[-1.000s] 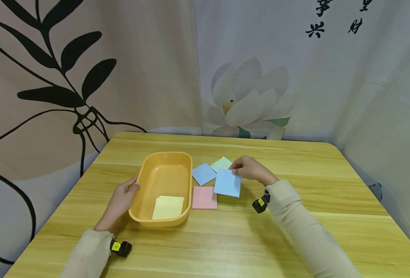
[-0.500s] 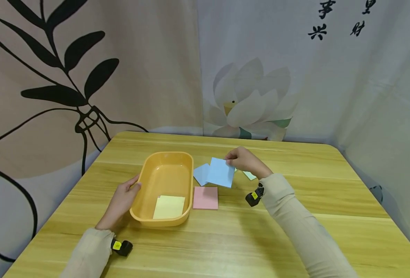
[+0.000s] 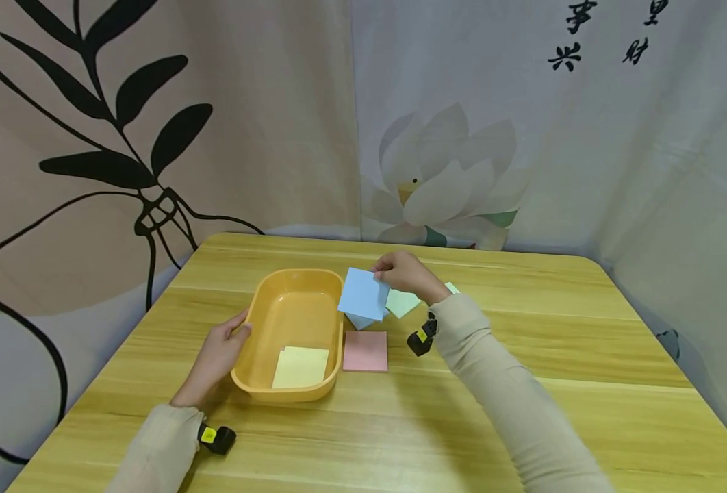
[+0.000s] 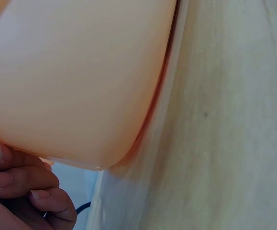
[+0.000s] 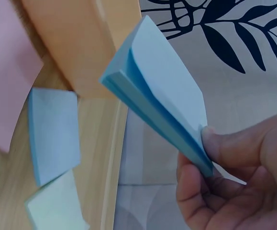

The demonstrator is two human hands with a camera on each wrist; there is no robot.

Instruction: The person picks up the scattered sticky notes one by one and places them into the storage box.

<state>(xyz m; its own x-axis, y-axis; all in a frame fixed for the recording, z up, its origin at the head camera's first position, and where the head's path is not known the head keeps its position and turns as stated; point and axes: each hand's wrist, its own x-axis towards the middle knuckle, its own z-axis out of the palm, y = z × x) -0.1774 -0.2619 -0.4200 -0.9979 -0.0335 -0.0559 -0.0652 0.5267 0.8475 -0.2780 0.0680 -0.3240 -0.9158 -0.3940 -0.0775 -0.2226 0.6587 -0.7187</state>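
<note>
My right hand (image 3: 408, 274) pinches a blue sticky note pad (image 3: 362, 293) by its edge, thumb on one face and fingers on the other. In the right wrist view this pad (image 5: 169, 84) is tilted, its top sheets parting slightly from the stack. It overlaps a second blue pad (image 3: 359, 322) lying on the table beside the tray. With thumb at the rim, my left hand (image 3: 220, 352) grips the left side of a yellow plastic tray (image 3: 292, 308). Inside the tray's near end lies a pale yellow pad (image 3: 300, 367). Curled left fingers (image 4: 23, 184) show against the tray's outer wall.
A pink pad (image 3: 365, 351) lies right of the tray. Light green pads (image 3: 402, 302) lie behind it, partly hidden by the right hand and wrist. The wooden table (image 3: 524, 411) ends at printed curtains (image 3: 277, 137) at the back.
My right hand has carried the blue pad left and farther back, from over the pink and green pads to beside the tray's right rim. The left hand keeps its grip on the tray.
</note>
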